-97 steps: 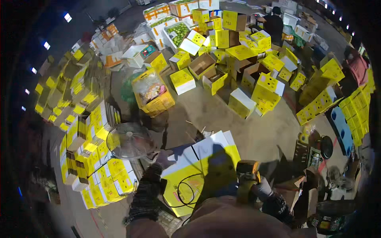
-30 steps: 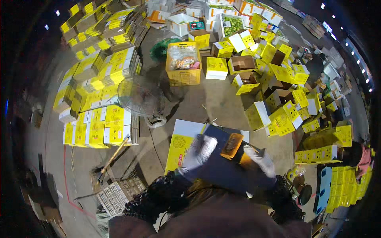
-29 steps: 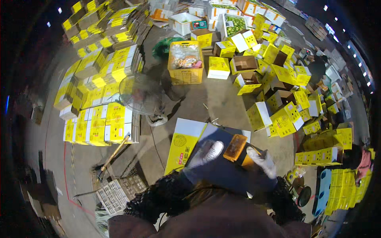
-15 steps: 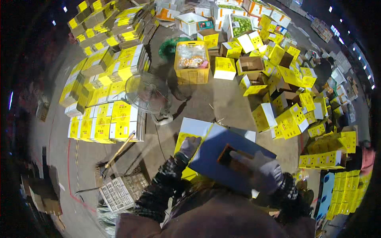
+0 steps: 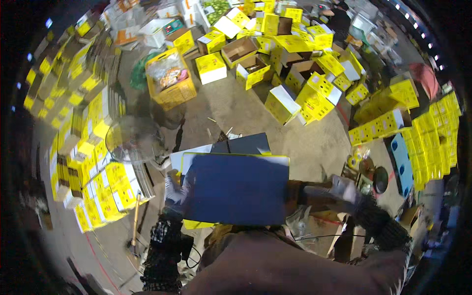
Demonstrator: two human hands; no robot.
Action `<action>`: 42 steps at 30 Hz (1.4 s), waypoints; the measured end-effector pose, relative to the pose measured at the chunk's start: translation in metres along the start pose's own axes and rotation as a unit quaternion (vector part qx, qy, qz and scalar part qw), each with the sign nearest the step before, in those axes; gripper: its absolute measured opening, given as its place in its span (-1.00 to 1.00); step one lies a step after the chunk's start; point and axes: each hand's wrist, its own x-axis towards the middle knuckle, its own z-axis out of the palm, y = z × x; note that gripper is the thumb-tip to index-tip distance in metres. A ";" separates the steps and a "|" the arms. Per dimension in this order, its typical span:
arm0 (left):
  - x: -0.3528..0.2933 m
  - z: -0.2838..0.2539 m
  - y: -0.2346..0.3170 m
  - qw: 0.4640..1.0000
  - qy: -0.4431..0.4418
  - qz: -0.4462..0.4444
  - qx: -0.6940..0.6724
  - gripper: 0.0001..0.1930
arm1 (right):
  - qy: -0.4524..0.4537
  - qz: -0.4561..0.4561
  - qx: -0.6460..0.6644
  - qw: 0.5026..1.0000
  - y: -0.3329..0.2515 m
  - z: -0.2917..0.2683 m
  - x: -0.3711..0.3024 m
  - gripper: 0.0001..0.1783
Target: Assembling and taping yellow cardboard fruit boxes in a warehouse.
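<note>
In front of me is a carton (image 5: 238, 189), its broad face in dark bluish shadow, with thin yellow edges. A flap and further dark panels show behind its far edge. My left hand (image 5: 177, 191), in a pale glove, grips the carton's left side; its fingertips are partly hidden. Out past the right side, my gloved right hand (image 5: 342, 190) is closed on a dark brown tool, which looks like a tape dispenser (image 5: 312, 193). Motion smears it, and its near end reaches the carton's right edge.
Stacks of flattened yellow cartons (image 5: 115, 189) and a fan (image 5: 135, 140) stand at the left. A yellow crate (image 5: 172, 83) holds plastic-wrapped stuff. Open yellow cartons (image 5: 317, 98) crowd the far right. A broom handle (image 5: 136, 216) is at lower left, a blue panel (image 5: 402, 164) at right.
My view has swung right. The carton now sits squarer before me. My right hand with the tape dispenser has moved from over the carton's face to beyond its right edge; my left hand stays on its left side.
</note>
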 end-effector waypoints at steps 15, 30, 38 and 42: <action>-0.051 0.222 0.099 0.821 -0.286 0.342 0.355 -0.42 | 0.220 0.265 0.217 0.913 0.004 0.096 0.051 -0.53; 0.199 -0.034 -0.109 0.548 -0.105 0.206 0.804 -0.25 | 0.344 0.250 0.701 0.572 -0.067 0.223 -0.022 -0.62; 0.160 -0.067 -0.015 0.324 -0.195 0.398 0.836 -0.47 | 0.157 0.267 0.749 0.586 -0.104 0.082 0.018 -0.41; 0.080 0.033 0.050 0.467 -0.342 0.229 0.783 -0.46 | 0.314 0.152 0.566 0.747 -0.118 0.053 0.048 -0.32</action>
